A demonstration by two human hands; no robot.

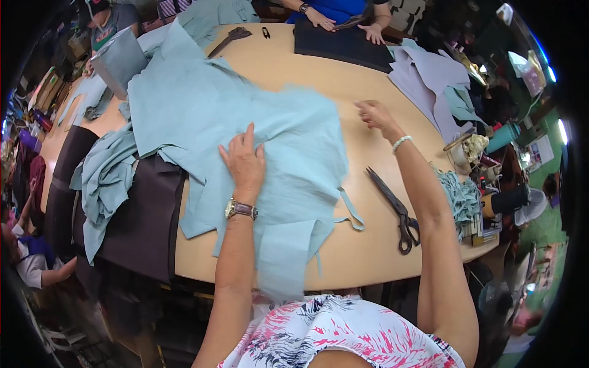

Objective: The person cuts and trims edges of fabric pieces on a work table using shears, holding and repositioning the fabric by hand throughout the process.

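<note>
My left hand (245,162) lies flat with its fingers spread on a large pale blue sheet (202,98), which looks like thin leather or cloth. The sheet is wrinkled, and its upper right edge is blurred by motion. Apart from that edge, to its right, my right hand (375,116) hovers over the table with fingers curled in; I see nothing in it. Dark metal scissors (396,211) lie below my right hand, blades slightly parted. A smaller pale blue piece (282,254) hangs over the table's front edge, and a narrow blue strip (351,211) curls beside the sheet.
Crumpled blue pieces (110,184) lie on dark sheets (135,227) at the left. Blue scraps (460,196) and lavender sheets (426,86) are on the right. Across the table (276,55), a person's hands (346,27) rest on a black board (340,49). A metal block (119,61) stands upper left.
</note>
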